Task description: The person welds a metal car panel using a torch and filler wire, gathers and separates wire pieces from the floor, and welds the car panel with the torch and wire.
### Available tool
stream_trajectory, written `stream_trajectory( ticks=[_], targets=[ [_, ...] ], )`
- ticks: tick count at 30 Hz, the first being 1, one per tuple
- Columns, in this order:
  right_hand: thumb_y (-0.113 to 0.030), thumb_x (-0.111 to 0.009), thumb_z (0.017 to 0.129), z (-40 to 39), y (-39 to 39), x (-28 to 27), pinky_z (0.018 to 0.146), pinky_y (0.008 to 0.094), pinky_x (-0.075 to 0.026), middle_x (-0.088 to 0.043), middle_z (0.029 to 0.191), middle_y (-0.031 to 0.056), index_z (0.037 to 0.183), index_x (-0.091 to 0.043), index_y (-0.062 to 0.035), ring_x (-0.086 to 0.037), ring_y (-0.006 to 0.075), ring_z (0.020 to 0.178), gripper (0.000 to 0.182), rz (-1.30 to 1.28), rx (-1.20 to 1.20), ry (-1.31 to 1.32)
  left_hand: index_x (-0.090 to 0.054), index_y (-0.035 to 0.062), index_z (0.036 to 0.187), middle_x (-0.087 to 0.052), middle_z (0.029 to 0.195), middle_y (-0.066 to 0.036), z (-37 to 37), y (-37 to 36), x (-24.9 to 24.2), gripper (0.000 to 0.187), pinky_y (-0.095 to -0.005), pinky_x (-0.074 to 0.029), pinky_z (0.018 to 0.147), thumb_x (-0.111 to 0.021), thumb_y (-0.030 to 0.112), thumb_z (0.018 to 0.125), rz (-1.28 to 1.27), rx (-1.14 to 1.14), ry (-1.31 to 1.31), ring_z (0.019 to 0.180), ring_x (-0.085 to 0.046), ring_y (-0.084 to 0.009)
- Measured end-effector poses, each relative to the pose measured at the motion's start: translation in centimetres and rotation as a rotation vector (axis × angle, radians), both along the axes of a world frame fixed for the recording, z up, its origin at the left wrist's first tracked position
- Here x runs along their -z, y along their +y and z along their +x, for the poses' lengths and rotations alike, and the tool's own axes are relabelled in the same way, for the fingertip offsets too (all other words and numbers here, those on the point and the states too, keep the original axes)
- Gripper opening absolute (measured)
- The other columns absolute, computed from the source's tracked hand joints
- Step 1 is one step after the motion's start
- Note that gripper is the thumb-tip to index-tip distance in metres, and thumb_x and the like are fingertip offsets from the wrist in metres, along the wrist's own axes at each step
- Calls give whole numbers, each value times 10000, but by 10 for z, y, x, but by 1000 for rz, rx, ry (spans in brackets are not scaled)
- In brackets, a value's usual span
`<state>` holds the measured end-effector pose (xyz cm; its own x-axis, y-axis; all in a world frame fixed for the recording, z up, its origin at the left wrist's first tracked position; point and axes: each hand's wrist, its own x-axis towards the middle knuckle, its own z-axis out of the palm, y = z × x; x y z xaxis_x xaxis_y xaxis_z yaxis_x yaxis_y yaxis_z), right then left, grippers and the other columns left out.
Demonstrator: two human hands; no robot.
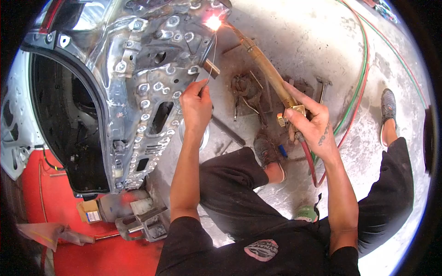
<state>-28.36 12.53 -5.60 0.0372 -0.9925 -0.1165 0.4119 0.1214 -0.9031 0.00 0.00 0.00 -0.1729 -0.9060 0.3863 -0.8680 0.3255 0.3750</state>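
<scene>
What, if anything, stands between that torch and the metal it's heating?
Nothing visible does. The brass torch in the right hand points at the bright glow on the spot-welded car body panel. The thin wire from the left hand approaches that glow from below, beside the torch's path; glare hides any contact.

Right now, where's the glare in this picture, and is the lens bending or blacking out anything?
In the head view, the flame off the torch burns out to near white; in the head view, the floor bleaches out at lower right; also in the head view, the wide lens curves the outer edges and leaves the corners black.
</scene>
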Motion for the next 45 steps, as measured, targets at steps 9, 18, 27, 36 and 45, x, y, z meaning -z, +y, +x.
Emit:
stream_trajectory(
  ticks=[9,18,27,36,45],
  targets=[
    [-106,-686,1000,0,0,1,528,260,-481,-654,836,0,1523,-581,-60,-583,70,604,536,-13,6,3,-770,-32,1108,-723,910,-200,1,0,2,209,-380,-541,721,-680,-10,920,-16,6,-5,753,-702,-303],
    [-104,-686,1001,0,1,1,524,256,-474,-647,828,-7,1526,-576,-59,-579,65,601,539,-19,1,3,-767,-32,1107,-728,912,-200,0,0,1,209,-387,-543,730,-676,-9,920,-5,1,1,761,-707,-309],
    [-124,-680,1004,2,0,2,515,255,-470,-649,832,8,1532,-561,-41,-590,76,579,548,-33,9,5,-763,-38,1099,-733,923,-209,-1,-2,1,206,-391,-548,743,-675,-15,914,-19,8,-14,782,-719,-324],
    [-97,-676,994,1,0,3,528,256,-486,-665,858,4,1519,-580,-44,-587,68,610,536,-30,11,15,-762,-39,1100,-735,943,-217,0,-4,2,206,-389,-550,753,-680,-19,912,-19,17,-6,806,-724,-339],
    [-108,-683,999,0,0,-1,530,256,-482,-650,846,-5,1519,-580,-45,-585,68,615,533,-2,-3,-4,-762,-40,1103,-738,944,-214,1,-4,3,207,-391,-552,758,-676,-12,917,-4,6,3,810,-727,-331]
  ],
)
